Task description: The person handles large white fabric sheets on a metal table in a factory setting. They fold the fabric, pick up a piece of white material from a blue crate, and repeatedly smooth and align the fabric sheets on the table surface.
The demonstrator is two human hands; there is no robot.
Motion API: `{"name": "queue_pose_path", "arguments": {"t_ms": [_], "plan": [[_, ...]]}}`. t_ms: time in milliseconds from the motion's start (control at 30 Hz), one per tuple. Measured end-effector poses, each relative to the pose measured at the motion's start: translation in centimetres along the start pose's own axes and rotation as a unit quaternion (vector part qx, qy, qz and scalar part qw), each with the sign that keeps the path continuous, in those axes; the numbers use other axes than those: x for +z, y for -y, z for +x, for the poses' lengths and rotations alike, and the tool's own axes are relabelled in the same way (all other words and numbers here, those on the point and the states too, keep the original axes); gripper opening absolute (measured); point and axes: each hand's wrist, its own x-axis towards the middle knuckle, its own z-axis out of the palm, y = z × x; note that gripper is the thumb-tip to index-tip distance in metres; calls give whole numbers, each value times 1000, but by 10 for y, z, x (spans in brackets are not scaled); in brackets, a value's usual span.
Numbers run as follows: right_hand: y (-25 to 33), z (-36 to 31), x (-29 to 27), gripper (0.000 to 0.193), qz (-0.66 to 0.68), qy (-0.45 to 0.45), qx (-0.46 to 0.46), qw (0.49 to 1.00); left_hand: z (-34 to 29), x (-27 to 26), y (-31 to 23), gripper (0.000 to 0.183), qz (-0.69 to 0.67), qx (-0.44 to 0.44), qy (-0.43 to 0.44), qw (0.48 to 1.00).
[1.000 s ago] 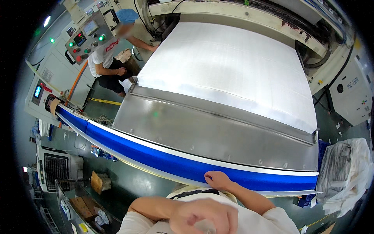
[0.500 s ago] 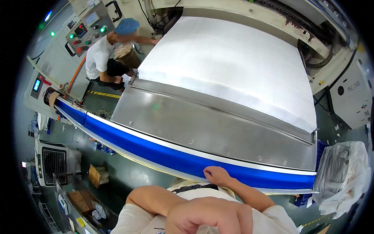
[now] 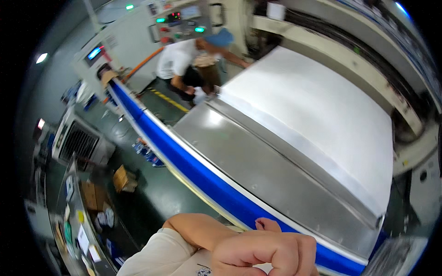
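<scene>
Close to the camera at the bottom, my left hand [image 3: 264, 254] is bent into a loose fist, and I see nothing in it. Behind it my right hand [image 3: 268, 224] shows only in part, its visible fingers curled with nothing seen in them. That hand is at the blue padded rail [image 3: 184, 170] along the machine's front. Beyond the rail lies a bare metal plate [image 3: 248, 161]. A wide white sheet [image 3: 317, 101] stretches from the plate back under the machine.
A person in a blue cap [image 3: 182, 62] crouches at the sheet's far left corner, beside a control panel [image 3: 184, 20]. An air cooler [image 3: 80, 140], a cardboard box [image 3: 124, 178] and a cluttered workbench [image 3: 78, 216] are on the left. Clear plastic wrapping [image 3: 400, 257] sits at the lower right.
The view has turned to the left, so the machine appears tilted and farther right. My left hand now covers most of my right hand and forearm.
</scene>
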Motion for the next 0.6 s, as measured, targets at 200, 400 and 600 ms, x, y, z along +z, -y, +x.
{"name": "queue_pose_path", "arguments": {"t_ms": [200,400,600], "plan": [[8,0,-1,29,-53,23,-11,998,20,-16,-49,24,65,26,290,954],[15,-3,-1,30,-76,57,-81,992,9,42,-63,46,274,190,11,943],[76,-16,-13,27,-71,59,-15,996,6,57,-93,54,315,155,66,934]]}}
